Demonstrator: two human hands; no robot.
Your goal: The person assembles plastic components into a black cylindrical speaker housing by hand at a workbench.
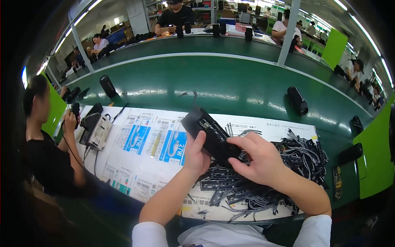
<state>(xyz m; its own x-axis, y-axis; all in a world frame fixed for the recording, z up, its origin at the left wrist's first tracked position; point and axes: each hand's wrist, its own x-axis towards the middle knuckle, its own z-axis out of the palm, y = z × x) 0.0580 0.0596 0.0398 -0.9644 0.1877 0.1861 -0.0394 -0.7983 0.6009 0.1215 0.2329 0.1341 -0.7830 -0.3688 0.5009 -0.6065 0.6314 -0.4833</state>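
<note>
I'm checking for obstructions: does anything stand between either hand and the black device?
Nothing visible does. The left hand holds the black device directly; the right hand is at its right end, though a small part under those fingertips can't be ruled out. The pile of black strips and cables lies below both.

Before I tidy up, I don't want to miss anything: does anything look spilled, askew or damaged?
The heap of black panels at right looks disorderly: they lie at odd angles, grey cords tangled. One narrow piece lies apart, further right. No spill shows; I can't judge damage to the black case in the left hand.
</note>
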